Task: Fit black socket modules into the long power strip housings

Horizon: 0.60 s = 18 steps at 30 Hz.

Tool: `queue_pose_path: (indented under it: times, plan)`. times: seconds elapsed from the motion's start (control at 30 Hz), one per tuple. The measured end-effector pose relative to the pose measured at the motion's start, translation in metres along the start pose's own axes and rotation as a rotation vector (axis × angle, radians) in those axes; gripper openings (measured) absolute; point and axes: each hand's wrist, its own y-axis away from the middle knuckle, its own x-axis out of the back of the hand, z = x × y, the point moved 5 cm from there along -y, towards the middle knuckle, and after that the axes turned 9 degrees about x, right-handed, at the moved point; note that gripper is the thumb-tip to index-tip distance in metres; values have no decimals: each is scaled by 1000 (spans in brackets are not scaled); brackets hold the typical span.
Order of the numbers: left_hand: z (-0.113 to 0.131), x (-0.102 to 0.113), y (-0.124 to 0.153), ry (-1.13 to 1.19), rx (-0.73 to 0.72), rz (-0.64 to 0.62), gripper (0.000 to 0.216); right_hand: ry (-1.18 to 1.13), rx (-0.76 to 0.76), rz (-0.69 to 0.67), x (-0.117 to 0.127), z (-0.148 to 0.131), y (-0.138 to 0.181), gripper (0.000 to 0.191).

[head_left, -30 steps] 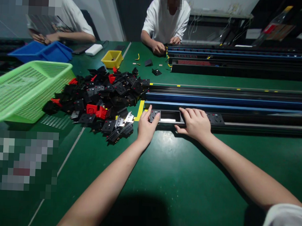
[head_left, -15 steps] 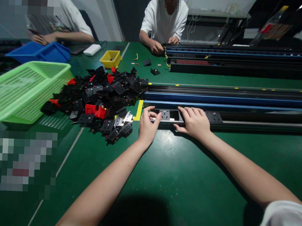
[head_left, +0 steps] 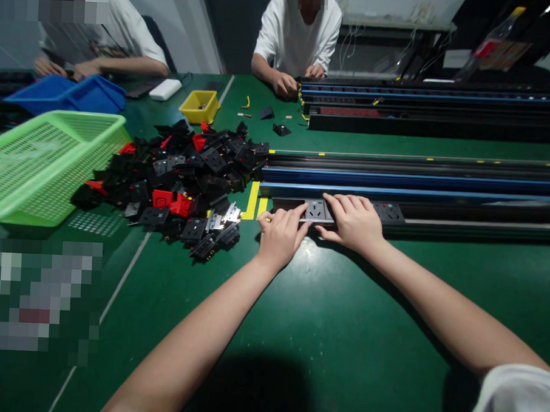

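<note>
A long black rail (head_left: 461,223) lies across the green table in front of me. A grey socket module (head_left: 315,209) sits in its channel near the left end. My left hand (head_left: 280,233) rests at the rail's near edge, its fingers stretched out and touching the module's left side. My right hand (head_left: 354,221) lies over the rail just right of the module, fingers draped on top and thumb on the near side. Another socket module (head_left: 390,212) sits in the rail beyond my right hand.
A heap of black and red socket parts (head_left: 185,178) lies left of the rail, beside a green basket (head_left: 40,159). Blue bins (head_left: 65,93) and a yellow bin (head_left: 200,105) stand further back. More rails (head_left: 417,176) lie behind. Two other people sit at the far side.
The grey socket module has slid right along the rail, closing the open gap up to my right hand. My left hand followed it rightward; my right hand stayed put.
</note>
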Motion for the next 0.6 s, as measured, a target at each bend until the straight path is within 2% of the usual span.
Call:
queue_pose_path:
  times: [0.1, 0.33, 0.6]
  plan:
    - [1, -3, -1, -50, -10, -37, 58, 5, 12, 10, 1, 0, 0, 80]
    - [4, -1, -4, -171, -51, -89, 54, 0, 20, -9, 3, 0, -1, 79]
    - [7, 2, -9, -173, -39, -131, 53, -21, 29, -33, 4, 0, -1, 79]
